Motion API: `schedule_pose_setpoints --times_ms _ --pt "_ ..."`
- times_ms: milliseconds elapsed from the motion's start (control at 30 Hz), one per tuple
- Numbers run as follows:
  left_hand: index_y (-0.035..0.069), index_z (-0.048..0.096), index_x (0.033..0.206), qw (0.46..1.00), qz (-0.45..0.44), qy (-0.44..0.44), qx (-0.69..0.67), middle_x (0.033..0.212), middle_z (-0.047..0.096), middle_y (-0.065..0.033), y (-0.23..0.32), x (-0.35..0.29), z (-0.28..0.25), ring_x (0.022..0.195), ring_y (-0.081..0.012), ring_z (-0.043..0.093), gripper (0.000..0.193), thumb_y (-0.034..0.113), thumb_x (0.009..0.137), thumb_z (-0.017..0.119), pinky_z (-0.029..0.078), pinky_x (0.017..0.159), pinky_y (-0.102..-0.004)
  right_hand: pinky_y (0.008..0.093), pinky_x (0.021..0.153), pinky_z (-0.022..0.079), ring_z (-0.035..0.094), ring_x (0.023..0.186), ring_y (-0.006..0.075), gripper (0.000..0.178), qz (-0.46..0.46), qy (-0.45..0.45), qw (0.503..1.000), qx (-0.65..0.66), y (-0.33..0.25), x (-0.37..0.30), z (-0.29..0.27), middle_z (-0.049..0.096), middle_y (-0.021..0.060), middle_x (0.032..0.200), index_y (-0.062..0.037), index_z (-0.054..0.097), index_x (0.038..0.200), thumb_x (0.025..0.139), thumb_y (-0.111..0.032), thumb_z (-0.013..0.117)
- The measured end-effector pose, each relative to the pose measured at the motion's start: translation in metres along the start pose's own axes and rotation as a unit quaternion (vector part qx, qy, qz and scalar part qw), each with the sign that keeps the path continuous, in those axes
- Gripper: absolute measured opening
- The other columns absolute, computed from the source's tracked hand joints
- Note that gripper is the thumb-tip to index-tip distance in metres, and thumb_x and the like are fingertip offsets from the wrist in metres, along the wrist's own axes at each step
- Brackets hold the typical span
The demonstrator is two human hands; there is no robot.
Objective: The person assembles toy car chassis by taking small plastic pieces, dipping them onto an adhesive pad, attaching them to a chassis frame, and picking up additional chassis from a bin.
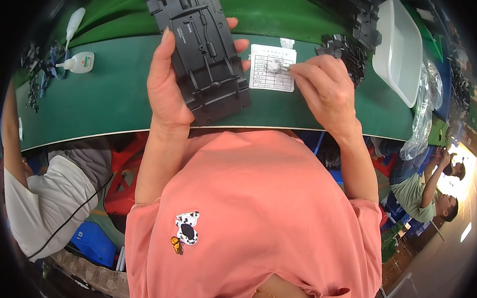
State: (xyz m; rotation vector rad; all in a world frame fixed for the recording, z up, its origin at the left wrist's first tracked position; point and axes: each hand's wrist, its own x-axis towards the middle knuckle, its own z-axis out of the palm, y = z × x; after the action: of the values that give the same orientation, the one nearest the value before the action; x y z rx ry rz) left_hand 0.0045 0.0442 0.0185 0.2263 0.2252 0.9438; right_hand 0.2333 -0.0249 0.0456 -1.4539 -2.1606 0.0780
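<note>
My left hand (169,89) is closed around a long black moulded plastic chassis (210,61), tilted, with ribs and raised channels on the side that shows. Its thumb lies along the left edge, and the fingertips come round the right one. To the right, my right hand (327,89) is closed in a pinch over a white printed paper form (259,82) on the table. A thin greyish thing pokes out from the fingertips; its kind cannot be made out. Its end meets a whitish lump (275,66) on the form.
A heap of small black parts (340,53) lies right of the form, beside a white plastic bin (397,49) and clear plastic film (423,113). White squeeze bottles (81,62) and dark bits are on the left of the green table (119,108). Other people are at both sides.
</note>
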Motion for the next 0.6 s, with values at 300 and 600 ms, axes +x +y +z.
schedule_pose_setpoints --times_ms 300,600 --pt "0.000 0.037 0.135 1.000 0.008 0.006 0.004 0.131 0.047 -0.0223 -0.001 -0.003 -0.002 0.108 -0.0339 0.058 0.060 0.047 0.097 0.034 0.052 0.086 -0.0526 0.0183 0.051 0.033 0.048 0.060 0.0062 0.010 0.450 0.033 0.702 0.551 -0.016 0.011 -0.013 0.057 0.0015 0.071 0.0006 0.062 0.091 0.086 -0.008 0.064" --pt "0.002 0.036 0.137 0.999 -0.005 -0.014 -0.036 0.133 0.046 -0.0216 -0.003 -0.011 0.009 0.112 -0.0349 0.057 0.060 0.047 0.096 0.034 0.051 0.088 -0.0553 0.0182 0.050 0.040 0.058 0.061 0.0080 0.011 0.510 0.014 0.582 0.634 -0.022 0.010 -0.018 0.063 0.0063 0.076 0.0004 0.062 0.091 0.085 -0.009 0.064"
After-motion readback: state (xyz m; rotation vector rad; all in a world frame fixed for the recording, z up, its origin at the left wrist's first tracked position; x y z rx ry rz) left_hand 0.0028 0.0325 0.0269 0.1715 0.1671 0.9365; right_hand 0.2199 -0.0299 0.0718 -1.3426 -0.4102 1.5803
